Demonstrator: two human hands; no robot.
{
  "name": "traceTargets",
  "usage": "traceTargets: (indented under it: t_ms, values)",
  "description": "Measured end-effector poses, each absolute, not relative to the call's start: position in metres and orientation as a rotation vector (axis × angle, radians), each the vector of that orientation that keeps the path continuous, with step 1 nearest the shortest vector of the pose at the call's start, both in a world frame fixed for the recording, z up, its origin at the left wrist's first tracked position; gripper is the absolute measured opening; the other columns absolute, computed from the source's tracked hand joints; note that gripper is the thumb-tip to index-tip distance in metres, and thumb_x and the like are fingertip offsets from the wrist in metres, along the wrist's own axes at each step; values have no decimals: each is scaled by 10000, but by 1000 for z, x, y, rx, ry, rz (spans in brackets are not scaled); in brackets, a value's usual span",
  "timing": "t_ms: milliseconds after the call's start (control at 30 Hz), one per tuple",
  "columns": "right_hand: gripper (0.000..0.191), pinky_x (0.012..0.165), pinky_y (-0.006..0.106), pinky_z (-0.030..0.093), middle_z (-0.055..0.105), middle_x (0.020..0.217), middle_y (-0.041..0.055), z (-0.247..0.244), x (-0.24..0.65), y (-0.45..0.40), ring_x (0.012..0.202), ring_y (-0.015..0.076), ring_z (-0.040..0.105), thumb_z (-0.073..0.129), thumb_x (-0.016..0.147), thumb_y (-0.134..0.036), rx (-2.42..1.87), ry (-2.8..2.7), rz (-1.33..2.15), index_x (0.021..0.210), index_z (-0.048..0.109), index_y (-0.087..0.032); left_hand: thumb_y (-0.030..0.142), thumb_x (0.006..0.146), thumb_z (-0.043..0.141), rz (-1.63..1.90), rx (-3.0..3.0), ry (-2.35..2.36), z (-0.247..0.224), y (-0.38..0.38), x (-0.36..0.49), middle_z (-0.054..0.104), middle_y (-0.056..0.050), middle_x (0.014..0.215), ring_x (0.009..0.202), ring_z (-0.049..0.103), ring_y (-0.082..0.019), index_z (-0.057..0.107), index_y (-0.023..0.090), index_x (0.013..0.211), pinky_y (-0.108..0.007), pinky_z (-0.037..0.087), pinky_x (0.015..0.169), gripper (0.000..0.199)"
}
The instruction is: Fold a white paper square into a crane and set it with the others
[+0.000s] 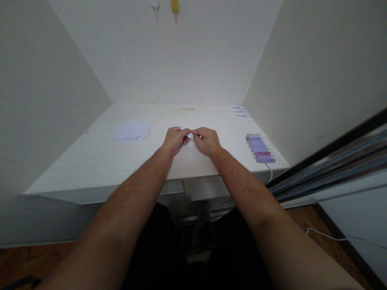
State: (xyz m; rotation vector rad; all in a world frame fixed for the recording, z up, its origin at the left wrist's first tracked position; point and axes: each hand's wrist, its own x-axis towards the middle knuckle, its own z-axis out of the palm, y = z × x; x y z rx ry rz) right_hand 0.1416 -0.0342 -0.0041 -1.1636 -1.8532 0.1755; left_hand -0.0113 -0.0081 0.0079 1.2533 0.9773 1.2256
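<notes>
Between my two hands, just above the white desk [90, 161], is a small folded piece of white paper [190, 135]. My left hand [176, 139] pinches its left side, with the thumb on top. On its right side, my right hand [207, 139] grips it between thumb and curled fingers. Much of the paper is hidden behind the fingers, so its full shape cannot be made out. To the left of my hands lies a loose stack of white paper sheets [132, 131]. Several small folded paper pieces [240, 110] sit at the far right corner.
A blurred-out phone-like device [260, 148] lies at the desk's right side, with a white cable [269, 173] hanging over the front edge. Walls enclose the desk at the back and both sides. Two hooks, one white [155, 4] and one yellow [175, 5], are on the back wall.
</notes>
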Motion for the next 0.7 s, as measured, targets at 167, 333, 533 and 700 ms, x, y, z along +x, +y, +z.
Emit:
traceTargets:
  t_ms: [167, 333, 533, 700]
  values:
    - [230, 835, 314, 512, 762, 993, 49, -4, 140, -35, 862, 170, 673, 570, 843, -194, -1117, -1833, 187, 953, 771, -215, 232, 641, 691, 1255, 1253, 1003, 5, -6, -12, 508, -6, 441, 392, 449, -78, 542, 157, 558, -237, 283, 411, 187]
    - [181, 798, 312, 520, 759, 889, 43, -4, 139, -31, 811, 165, 676, 596, 839, -267, -1114, -1679, 317, 878, 758, -195, 224, 631, 697, 1235, 1320, 986, 6, -9, -10, 531, 7, 478, 400, 441, -67, 589, 144, 607, -224, 287, 410, 136]
    - [138, 717, 286, 508, 722, 766, 11, -2, 141, -27, 701, 139, 636, 654, 779, -304, -1185, -1513, 555, 803, 708, -179, 190, 606, 707, 1295, 1357, 943, 9, -11, -8, 573, 16, 536, 426, 462, -75, 638, 147, 697, -225, 333, 426, 123]
    - [107, 667, 271, 482, 691, 712, 4, 2, 141, -29, 650, 123, 595, 673, 739, -281, -1173, -1478, 627, 747, 672, -174, 204, 604, 725, 1286, 1340, 928, 9, -12, -9, 550, 31, 539, 436, 441, -68, 633, 153, 711, -222, 302, 432, 149]
